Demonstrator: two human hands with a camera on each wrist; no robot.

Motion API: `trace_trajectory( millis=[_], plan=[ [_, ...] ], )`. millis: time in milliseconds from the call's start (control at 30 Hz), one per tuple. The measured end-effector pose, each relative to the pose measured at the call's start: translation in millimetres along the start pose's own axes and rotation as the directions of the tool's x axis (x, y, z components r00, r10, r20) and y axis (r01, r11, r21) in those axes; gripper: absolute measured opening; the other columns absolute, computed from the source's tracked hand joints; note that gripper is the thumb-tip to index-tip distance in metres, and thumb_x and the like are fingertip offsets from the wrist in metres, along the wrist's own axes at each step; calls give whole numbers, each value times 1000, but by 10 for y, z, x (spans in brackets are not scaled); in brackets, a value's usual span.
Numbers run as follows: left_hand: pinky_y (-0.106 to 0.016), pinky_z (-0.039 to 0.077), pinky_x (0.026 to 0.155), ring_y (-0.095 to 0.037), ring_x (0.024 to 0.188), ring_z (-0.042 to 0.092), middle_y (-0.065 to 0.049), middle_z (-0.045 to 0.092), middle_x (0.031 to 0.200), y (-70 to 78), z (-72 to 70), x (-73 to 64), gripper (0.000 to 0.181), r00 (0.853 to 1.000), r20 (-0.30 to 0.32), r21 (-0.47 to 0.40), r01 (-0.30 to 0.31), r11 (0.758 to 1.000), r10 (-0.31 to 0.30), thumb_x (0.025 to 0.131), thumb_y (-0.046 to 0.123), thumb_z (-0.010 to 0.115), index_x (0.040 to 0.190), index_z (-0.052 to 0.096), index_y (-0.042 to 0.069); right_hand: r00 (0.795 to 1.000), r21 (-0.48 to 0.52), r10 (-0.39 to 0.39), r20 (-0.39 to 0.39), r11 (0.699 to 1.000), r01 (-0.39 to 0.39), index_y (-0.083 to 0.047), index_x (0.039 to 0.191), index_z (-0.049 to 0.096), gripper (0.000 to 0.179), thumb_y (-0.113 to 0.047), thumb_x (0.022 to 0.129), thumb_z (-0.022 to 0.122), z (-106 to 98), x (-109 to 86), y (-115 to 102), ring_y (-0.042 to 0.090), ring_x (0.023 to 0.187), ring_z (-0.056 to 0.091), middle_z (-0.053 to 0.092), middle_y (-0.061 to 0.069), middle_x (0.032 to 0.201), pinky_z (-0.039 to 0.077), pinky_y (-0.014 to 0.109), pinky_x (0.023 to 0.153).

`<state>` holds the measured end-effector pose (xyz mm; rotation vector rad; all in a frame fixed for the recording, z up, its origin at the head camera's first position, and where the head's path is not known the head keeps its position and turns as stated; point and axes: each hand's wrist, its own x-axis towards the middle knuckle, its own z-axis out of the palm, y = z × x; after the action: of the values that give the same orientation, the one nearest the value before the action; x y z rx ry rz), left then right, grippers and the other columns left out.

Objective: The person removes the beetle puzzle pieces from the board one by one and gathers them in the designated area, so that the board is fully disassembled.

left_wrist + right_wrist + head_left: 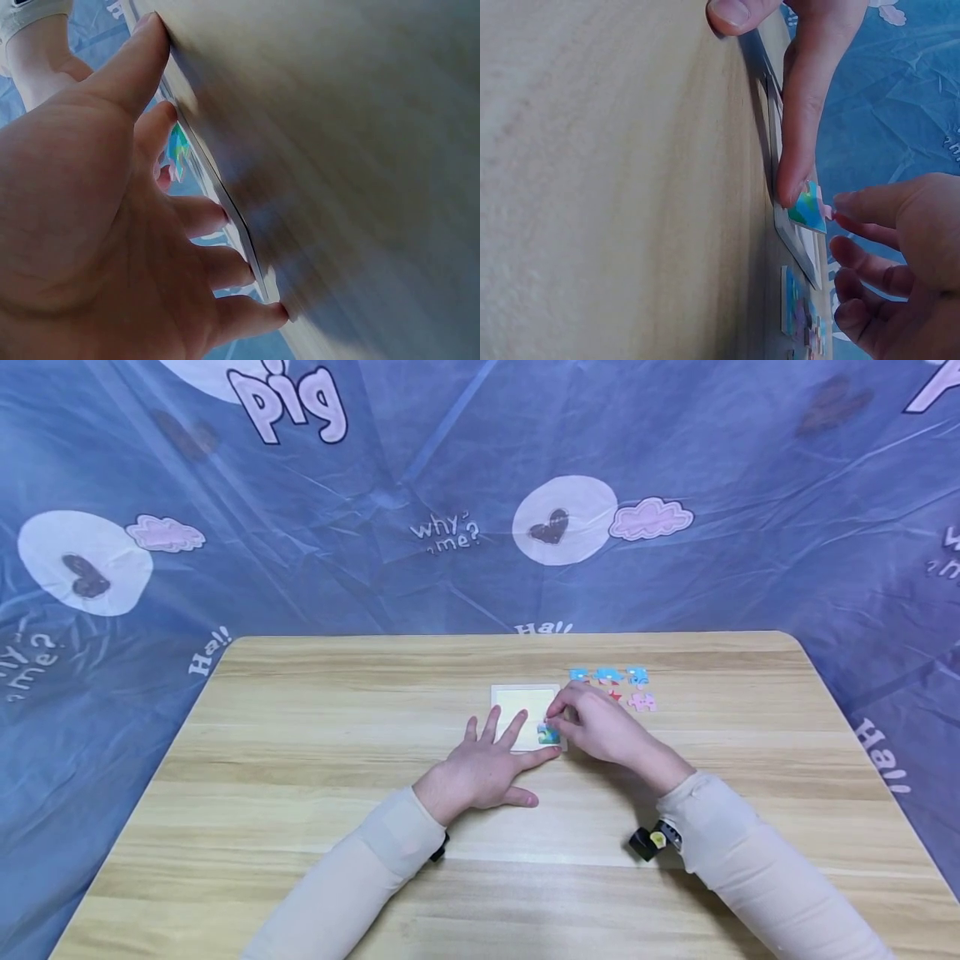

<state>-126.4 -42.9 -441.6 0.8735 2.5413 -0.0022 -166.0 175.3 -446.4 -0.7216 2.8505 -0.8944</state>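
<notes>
A small white puzzle tray (pixel 519 701) with a pale yellow bed lies on the table. My left hand (pixel 483 772) rests at its left and front edges with the fingers spread; the index fingertip reaches the front right corner beside a green and blue jigsaw piece (pixel 548 734). From the right, my right hand (pixel 600 722) pinches at that piece between thumb and index finger. In the right wrist view, the pinching fingertips meet the pink tab of the jigsaw piece (pixel 806 206), over the tray's corner. The left index finger (pixel 799 150) is right at the piece's other side.
Several loose jigsaw pieces lie behind and right of the tray, among them blue ones (pixel 608 675) and a pink one (pixel 642 701); the right hand partly hides some. A blue printed sheet (pixel 360 577) hangs behind the wooden table (pixel 337 718).
</notes>
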Motion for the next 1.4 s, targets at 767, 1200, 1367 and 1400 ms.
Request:
trace_trajectory(
  millis=[767,1200,1367,1400],
  plan=[
    [-74,23,129,-58,165,6,-13,3,184,10,-7,22,74,1000,11,12,3,1000,-3,103,67,57,168,24,54,999,92,14,45,996,-18,-6,109,78,13,0,99,72,28,-6,68,12,80,62,74,1,89,51,28,73],
    [-74,22,129,-57,165,5,-13,4,184,11,15,14,75,1000,0,20,9,1000,-9,103,68,58,168,24,55,998,210,45,36,976,-52,-6,113,78,14,-3,101,71,-11,-47,101,16,84,63,73,4,92,52,28,76],
    [-73,22,129,-57,165,6,-14,5,184,11,16,11,75,1000,-11,13,6,1000,-5,103,67,58,168,24,54,997,220,72,-13,973,-67,-6,113,79,14,-3,101,72,-66,-99,156,18,85,61,73,5,93,52,26,75],
    [-73,22,129,-57,165,6,-14,5,184,10,15,10,75,1000,-10,10,7,1000,-7,103,67,58,168,24,54,997,220,71,-22,973,-64,-6,113,79,14,-3,101,72,-78,-111,169,19,86,61,73,5,94,51,26,75]
  ],
)
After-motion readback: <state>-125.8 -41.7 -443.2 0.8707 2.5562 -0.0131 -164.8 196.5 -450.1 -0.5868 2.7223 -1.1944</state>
